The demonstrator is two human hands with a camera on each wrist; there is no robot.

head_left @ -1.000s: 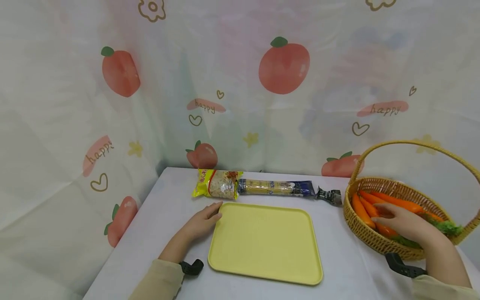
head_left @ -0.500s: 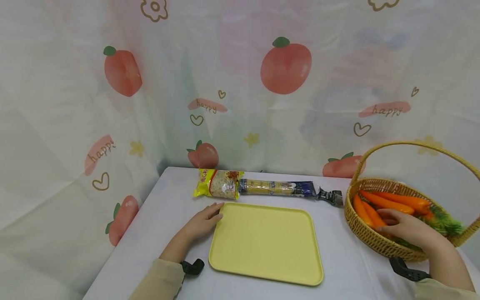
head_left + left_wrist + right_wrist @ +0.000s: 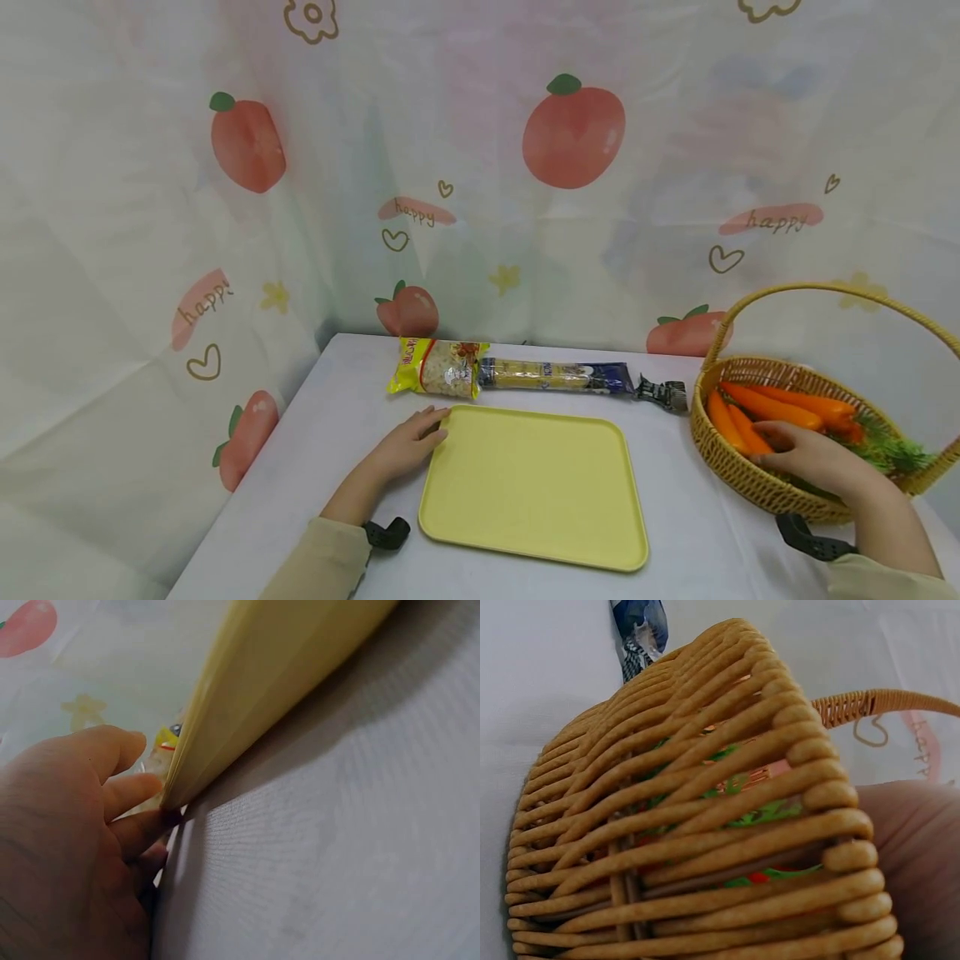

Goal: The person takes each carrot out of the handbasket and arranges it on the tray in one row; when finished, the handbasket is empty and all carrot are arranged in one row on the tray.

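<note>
And here's the right hand [image 3: 817,454], down inside the basket [image 3: 731,479], curved over the carrots [image 3: 772,407]; woven cane hides the fingertips from the wrist view, so whether it has a grip I can't tell! The left hand [image 3: 401,446] lies relaxed, fingers extended, touching the far-left corner of the tray [image 3: 532,483], which spreads out to that hand's right.

So where's the danger? Those carrots lie stacked and crossed ahead of the right fingers; pull one hard and its neighbours could roll. The leafy tops [image 3: 888,446], bunched to the right of that hand, may tangle and drag an extra carrot along. A low exit could bump the rim or catch the black wrist strap [image 3: 813,542] on it, tipping the basket. And a heavy push from the left fingers might skid the tray!

Now the room: the handle [image 3: 825,286] arches beyond the right hand, so straight up and forward looks tight. Leftward, over the near rim, looks kinder: a stretch of tablecloth [image 3: 690,533] separates basket and tray. Beyond the left fingers, a yellow bag [image 3: 447,369] sits close behind the tray, leaving little slack there.
</note>
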